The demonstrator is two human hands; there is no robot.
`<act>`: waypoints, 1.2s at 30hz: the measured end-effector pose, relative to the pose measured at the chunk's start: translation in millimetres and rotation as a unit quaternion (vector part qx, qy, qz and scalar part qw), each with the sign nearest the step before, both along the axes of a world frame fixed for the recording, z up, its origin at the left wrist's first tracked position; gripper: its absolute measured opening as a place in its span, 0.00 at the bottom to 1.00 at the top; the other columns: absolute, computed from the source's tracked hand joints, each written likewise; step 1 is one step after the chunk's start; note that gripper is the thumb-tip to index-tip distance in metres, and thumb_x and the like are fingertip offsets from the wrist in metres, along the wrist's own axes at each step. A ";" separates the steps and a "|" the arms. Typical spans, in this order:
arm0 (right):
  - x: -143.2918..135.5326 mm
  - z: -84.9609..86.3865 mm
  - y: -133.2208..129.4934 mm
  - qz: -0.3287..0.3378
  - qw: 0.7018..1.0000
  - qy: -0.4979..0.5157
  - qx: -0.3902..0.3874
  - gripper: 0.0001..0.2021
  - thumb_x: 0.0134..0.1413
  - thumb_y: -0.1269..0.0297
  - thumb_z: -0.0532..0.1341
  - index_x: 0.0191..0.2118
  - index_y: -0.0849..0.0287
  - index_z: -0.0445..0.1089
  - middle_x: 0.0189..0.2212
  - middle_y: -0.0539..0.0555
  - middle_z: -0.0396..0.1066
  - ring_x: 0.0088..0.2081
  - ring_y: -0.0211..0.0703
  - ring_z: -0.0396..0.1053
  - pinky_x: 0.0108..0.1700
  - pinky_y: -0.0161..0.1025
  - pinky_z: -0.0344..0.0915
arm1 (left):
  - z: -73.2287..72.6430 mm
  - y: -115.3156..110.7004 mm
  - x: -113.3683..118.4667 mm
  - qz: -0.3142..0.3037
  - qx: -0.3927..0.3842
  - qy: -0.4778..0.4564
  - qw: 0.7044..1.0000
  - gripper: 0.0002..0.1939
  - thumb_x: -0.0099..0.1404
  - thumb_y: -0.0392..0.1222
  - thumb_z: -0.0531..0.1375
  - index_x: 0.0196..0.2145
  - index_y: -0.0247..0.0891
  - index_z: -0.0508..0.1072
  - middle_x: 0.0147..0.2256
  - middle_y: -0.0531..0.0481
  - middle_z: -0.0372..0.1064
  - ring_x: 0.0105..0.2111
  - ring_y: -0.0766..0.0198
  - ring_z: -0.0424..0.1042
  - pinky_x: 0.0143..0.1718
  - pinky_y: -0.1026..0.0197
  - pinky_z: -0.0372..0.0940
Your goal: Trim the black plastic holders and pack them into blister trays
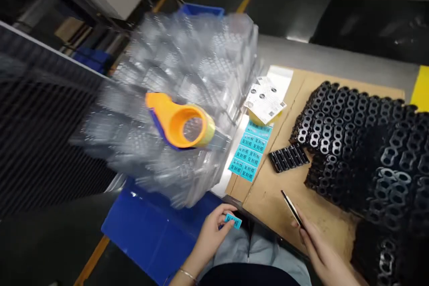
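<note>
My left hand [214, 228] pinches a small blue label [233, 221] with black characters, close to my lap at the table's front edge. My right hand [313, 237] is closed around a thin, dark piece with a pale edge [291, 205], seen nearly edge-on over the cardboard; its kind is not clear. A sheet of matching blue labels [246, 157] lies ahead between my hands. Right of it sits a single black chain segment [288, 158]. Rows of black chain segments [335, 120] cover the right of the cardboard [268, 194].
Clear plastic trays [187, 67] are piled at the left, partly blurred. An orange tape dispenser [174, 118] rests on them. Printed white cards [264, 100] lie beyond the label sheet. A blue surface [147, 228] is below the trays, and a blue bin [203, 10] stands behind them.
</note>
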State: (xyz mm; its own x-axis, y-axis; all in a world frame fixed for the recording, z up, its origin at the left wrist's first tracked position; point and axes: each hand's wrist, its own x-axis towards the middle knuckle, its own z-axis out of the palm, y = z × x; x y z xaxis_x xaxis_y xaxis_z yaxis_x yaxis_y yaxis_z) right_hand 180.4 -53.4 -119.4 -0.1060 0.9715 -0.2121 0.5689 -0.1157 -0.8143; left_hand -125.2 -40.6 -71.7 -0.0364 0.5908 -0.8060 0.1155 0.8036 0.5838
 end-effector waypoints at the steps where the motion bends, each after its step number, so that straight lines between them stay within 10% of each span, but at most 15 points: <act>1: -0.8 -4.1 2.6 0.012 1.000 -0.002 0.023 0.23 0.62 0.57 0.55 0.61 0.37 0.70 0.47 0.52 0.81 0.46 0.55 0.80 0.44 0.49 0.82 | 9.2 -5.6 1.8 0.015 0.006 0.003 1.000 0.16 0.54 0.43 0.66 0.40 0.37 0.76 0.34 0.50 0.73 0.33 0.63 0.74 0.38 0.61 0.65; 7: -16.4 12.0 27.3 0.017 0.998 -0.010 0.056 0.24 0.56 0.55 0.62 0.59 0.49 0.73 0.49 0.68 0.76 0.54 0.80 0.72 0.55 0.82 0.63 | 58.3 -27.4 10.9 0.117 0.047 0.011 0.992 0.17 0.51 0.46 0.69 0.38 0.36 0.74 0.32 0.53 0.70 0.27 0.69 0.70 0.30 0.66 0.59; 15: -95.9 49.9 14.1 0.277 0.922 0.223 -0.152 0.13 0.63 0.58 0.60 0.47 0.55 0.79 0.39 0.56 0.82 0.40 0.48 0.81 0.44 0.41 0.79 | 78.4 -61.9 46.2 0.166 0.047 0.060 0.983 0.17 0.54 0.36 0.65 0.43 0.39 0.73 0.34 0.55 0.69 0.28 0.69 0.73 0.32 0.65 0.65; 25: -101.8 10.6 -61.7 0.283 0.889 0.240 -0.270 0.10 0.60 0.62 0.63 0.29 0.59 0.75 0.27 0.51 0.76 0.32 0.42 0.74 0.39 0.42 0.72 | 36.3 -140.7 52.6 0.063 -0.029 0.134 0.989 0.14 0.59 0.37 0.60 0.44 0.39 0.73 0.31 0.55 0.71 0.29 0.64 0.77 0.36 0.61 0.71; 30: -108.9 -23.0 -128.4 0.133 0.916 0.223 -0.305 0.16 0.68 0.52 0.58 0.36 0.59 0.73 0.21 0.45 0.68 0.22 0.36 0.67 0.29 0.36 0.67 | -1.0 -187.0 3.6 -0.075 -0.009 0.187 0.980 0.18 0.61 0.44 0.60 0.49 0.40 0.71 0.46 0.44 0.74 0.50 0.52 0.76 0.55 0.48 0.69; 36: -106.7 -80.4 -192.1 -0.059 0.914 0.217 -0.337 0.15 0.68 0.52 0.60 0.39 0.61 0.72 0.28 0.47 0.72 0.29 0.37 0.72 0.36 0.40 0.72 | -69.0 -225.0 -66.0 -0.207 -0.010 0.268 0.941 0.35 0.63 0.52 0.58 0.63 0.33 0.58 0.66 0.31 0.52 0.71 0.42 0.48 0.71 0.36 0.42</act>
